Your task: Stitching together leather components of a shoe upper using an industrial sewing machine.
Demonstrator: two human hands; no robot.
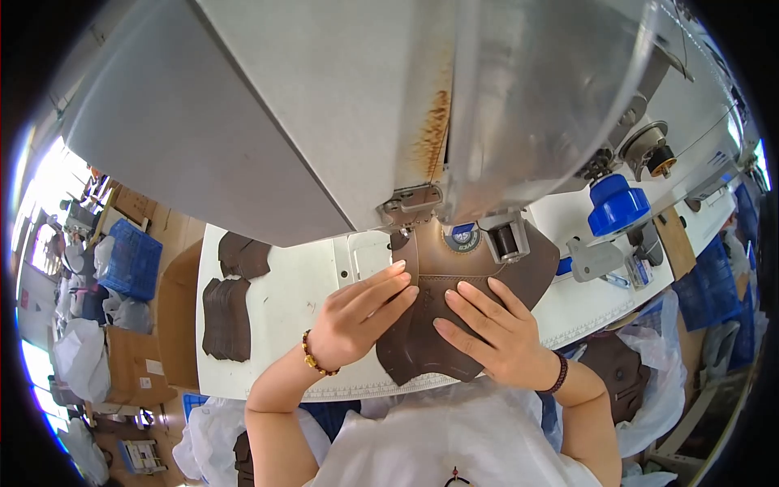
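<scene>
A dark brown leather-like piece (426, 345) with a stitched seam lies flat on the white sewing table (296, 280), its far part under the sewing machine head (324, 122). My left hand (357, 316) rests at the piece's left side, fingers stretched out close together, tips on its surface. To the right, my right hand (499, 337) lies flat on the piece with fingers spread. Just beyond my fingertips are a round badge (463, 239) and a dark roller (505, 240) in a metal bracket. The machine's metal fitting (410, 204) hangs above; the stitching point is hidden.
At the table's left lie a stack of brown pieces (226, 319) and more brown pieces (243, 255). A blue knob (618, 205) juts out at right. Below the right edge, a plastic bag (664, 373) holds brown pieces. A blue crate (131, 256) and cardboard box (138, 369) stand left.
</scene>
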